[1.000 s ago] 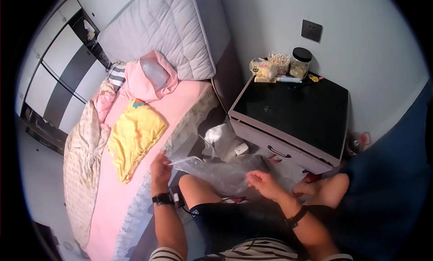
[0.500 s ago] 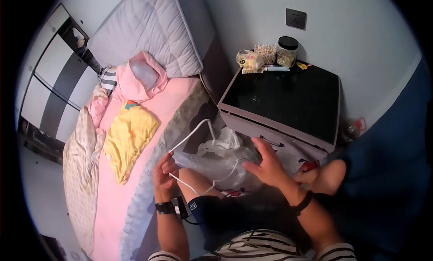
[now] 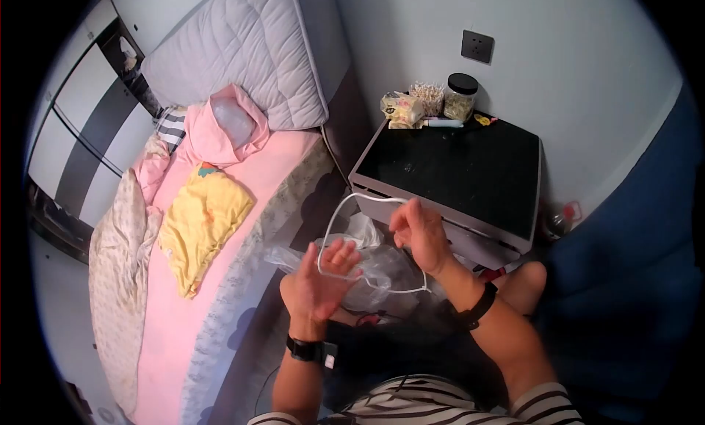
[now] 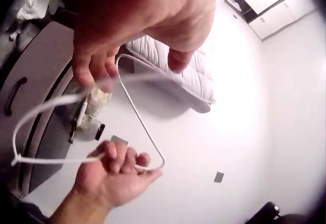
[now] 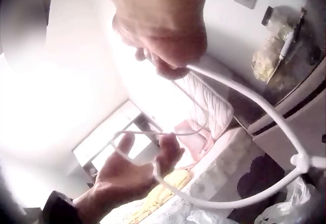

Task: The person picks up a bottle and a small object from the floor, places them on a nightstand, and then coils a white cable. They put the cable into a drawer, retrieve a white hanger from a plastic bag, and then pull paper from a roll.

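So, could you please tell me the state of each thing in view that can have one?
White loop: spread open between both hands
Right hand: fingers curled round the loop
Left hand: thumb apart from fingers, loop across it
Jar: upright, lid on
Wall socket: nothing plugged in
Yellow cloth: wrinkled
Plastic bag: crumpled
Drawer: unclear whether fully shut

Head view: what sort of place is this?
Most likely a bedroom: there's a long pink-sheeted bed, a boxy black-topped bedside cabinet, and what looks like a tall white-and-grey panelled wardrobe.
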`<state>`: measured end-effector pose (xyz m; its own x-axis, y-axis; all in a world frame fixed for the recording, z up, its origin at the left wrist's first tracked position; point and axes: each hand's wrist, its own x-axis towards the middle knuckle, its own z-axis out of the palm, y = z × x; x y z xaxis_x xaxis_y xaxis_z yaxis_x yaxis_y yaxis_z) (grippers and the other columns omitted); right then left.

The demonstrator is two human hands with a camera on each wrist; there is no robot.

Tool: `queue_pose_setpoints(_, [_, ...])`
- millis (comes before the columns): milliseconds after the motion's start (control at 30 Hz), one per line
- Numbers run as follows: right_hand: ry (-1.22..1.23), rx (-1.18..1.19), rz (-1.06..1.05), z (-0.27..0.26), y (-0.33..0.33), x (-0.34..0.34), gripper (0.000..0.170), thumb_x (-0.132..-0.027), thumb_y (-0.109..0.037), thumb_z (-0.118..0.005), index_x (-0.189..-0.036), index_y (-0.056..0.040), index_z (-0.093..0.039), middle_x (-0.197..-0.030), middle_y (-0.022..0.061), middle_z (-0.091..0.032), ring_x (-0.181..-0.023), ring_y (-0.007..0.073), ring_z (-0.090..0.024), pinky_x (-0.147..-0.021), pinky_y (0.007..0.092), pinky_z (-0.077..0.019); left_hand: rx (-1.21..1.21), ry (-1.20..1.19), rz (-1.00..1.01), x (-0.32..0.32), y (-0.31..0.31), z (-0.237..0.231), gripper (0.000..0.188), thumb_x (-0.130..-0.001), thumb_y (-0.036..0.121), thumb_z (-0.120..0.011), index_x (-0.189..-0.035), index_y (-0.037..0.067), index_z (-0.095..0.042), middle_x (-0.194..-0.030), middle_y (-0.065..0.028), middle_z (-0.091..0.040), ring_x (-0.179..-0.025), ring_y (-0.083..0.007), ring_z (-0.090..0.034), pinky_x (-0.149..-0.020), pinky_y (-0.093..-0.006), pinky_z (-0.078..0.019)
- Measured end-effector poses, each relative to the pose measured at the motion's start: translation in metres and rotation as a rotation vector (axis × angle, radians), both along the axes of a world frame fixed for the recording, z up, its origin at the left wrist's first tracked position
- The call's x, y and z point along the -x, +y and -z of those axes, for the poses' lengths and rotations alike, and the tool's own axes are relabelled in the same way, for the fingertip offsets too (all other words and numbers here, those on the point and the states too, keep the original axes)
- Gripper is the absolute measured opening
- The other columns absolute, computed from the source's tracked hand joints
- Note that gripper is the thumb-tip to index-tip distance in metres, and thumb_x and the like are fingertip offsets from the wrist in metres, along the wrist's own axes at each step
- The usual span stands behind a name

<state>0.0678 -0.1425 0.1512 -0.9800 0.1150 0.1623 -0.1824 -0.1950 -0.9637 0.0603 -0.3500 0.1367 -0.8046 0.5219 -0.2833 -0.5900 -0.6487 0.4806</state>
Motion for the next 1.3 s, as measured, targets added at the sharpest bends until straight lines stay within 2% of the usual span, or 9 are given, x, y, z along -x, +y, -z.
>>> queue_pose_setpoints(200, [-0.054, -0.043, -0.108, 0.018, 0.004, -0.009, 0.060, -0.093, -0.057, -0.032, -0.068, -0.0083, -0.055, -0.062, -0.0024, -0.050, -0.054, 0.0057, -0.045, -0.051, 0.0212, -0.0362, 0.078, 0.062, 0.005, -0.003, 0.000, 0.003, 0.043, -0.094, 0.037, -0.045, -0.119, 0.003, -0.052, -0.102, -0.0054, -0.062, -0.077, -0.0185, -0.056, -0.074, -0.0324, -0.0436])
queue_pose_setpoints(300, [-0.108, -0.040, -0.161, 0.018, 0.007, -0.011, 0.064, -0.094, -0.056, -0.030, -0.079, -0.0005, -0.057, -0.062, 0.0030, -0.048, -0.058, 0.0105, -0.046, -0.059, 0.0247, -0.0411, 0.154, 0.104, 0.014, 0.002, -0.002, 0.006, 0.041, -0.093, 0.034, -0.046, -0.120, 0.004, -0.052, -0.098, -0.0036, -0.061, -0.070, -0.0159, -0.053, -0.068, -0.0308, -0.0442])
queue_pose_setpoints(500, [-0.087, -0.193, -0.207, 0.058, 0.016, -0.015, 0.061, -0.094, -0.054, -0.031, -0.114, 0.0000, -0.052, -0.094, 0.0059, -0.058, -0.093, 0.0144, -0.054, -0.085, 0.0278, -0.0414, 0.175, 0.177, -0.166, 0.007, -0.009, -0.004, 0.038, -0.090, 0.029, -0.050, -0.120, 0.005, -0.052, -0.096, 0.0003, -0.061, -0.066, -0.0116, -0.052, -0.061, -0.0285, -0.0441])
queue_pose_setpoints(533, [-0.230, -0.270, -0.239, 0.055, 0.021, -0.023, 0.059, -0.095, -0.053, -0.030, -0.110, -0.0024, -0.056, -0.099, 0.0056, -0.058, -0.091, 0.0128, -0.054, -0.080, 0.0288, -0.0442, 0.149, 0.160, -0.175, 0.011, -0.011, -0.005, 0.036, -0.091, 0.028, -0.049, -0.119, 0.005, -0.051, -0.096, -0.0002, -0.061, -0.066, -0.0126, -0.051, -0.062, -0.0291, -0.0436])
queue_pose_setpoints(633, [-0.327, -0.300, -0.443, 0.074, 0.026, -0.037, 0.051, -0.097, -0.048, -0.033, -0.108, -0.0040, -0.057, -0.093, 0.0050, -0.060, -0.085, 0.0122, -0.056, -0.078, 0.0282, -0.0451, 0.118, 0.177, -0.212, 0.017, -0.016, -0.003, 0.034, -0.091, 0.028, -0.048, -0.119, 0.007, -0.050, -0.101, -0.0011, -0.061, -0.069, -0.0124, -0.052, -0.063, -0.0288, -0.0431])
queue_pose_setpoints(767, [-0.660, -0.319, -0.401, 0.060, 0.023, -0.047, 0.046, -0.097, -0.043, -0.036, -0.101, -0.0041, -0.060, -0.066, 0.0009, -0.053, -0.063, 0.0114, -0.050, -0.064, 0.0264, -0.0432, 0.206, 0.223, -0.276, 0.013, -0.010, -0.009, 0.036, -0.090, 0.027, -0.048, -0.120, 0.006, -0.048, -0.109, -0.0037, -0.061, -0.070, -0.0128, -0.052, -0.063, -0.0292, -0.0438])
queue_pose_setpoints(1067, [-0.613, -0.358, -0.407, 0.057, 0.038, -0.047, 0.042, -0.096, -0.041, -0.042, -0.092, -0.0033, -0.061, -0.062, 0.0018, -0.048, -0.061, 0.0117, -0.047, -0.061, 0.0280, -0.0412, 0.304, 0.213, -0.377, 0.002, -0.003, 0.011, 0.044, -0.090, 0.024, -0.047, -0.121, -0.007, -0.046, -0.098, -0.0104, -0.063, -0.063, -0.0157, -0.050, -0.058, -0.0292, -0.0428])
queue_pose_setpoints(1167, [-0.270, -0.548, -0.267, 0.062, 0.043, -0.044, 0.035, -0.093, -0.035, -0.050, -0.094, -0.0018, -0.060, -0.065, 0.0061, -0.052, -0.065, 0.0154, -0.052, -0.065, 0.0304, -0.0434, 0.348, 0.285, -0.317, -0.002, 0.001, 0.002, 0.043, -0.090, 0.023, -0.047, -0.122, -0.006, -0.045, -0.095, -0.0096, -0.063, -0.061, -0.0155, -0.049, -0.057, -0.0291, -0.0417])
queue_pose_setpoints(1300, [-0.115, -0.668, -0.023, 0.036, 0.037, -0.043, 0.027, -0.088, -0.022, -0.057, -0.102, 0.0008, -0.057, -0.095, 0.0118, -0.061, -0.091, 0.0238, -0.059, -0.077, 0.0332, -0.0459, 0.234, 0.279, -0.360, -0.002, 0.009, -0.006, 0.039, -0.091, 0.023, -0.048, -0.119, -0.003, -0.048, -0.093, -0.0037, -0.063, -0.063, -0.0120, -0.049, -0.059, -0.0267, -0.0401])
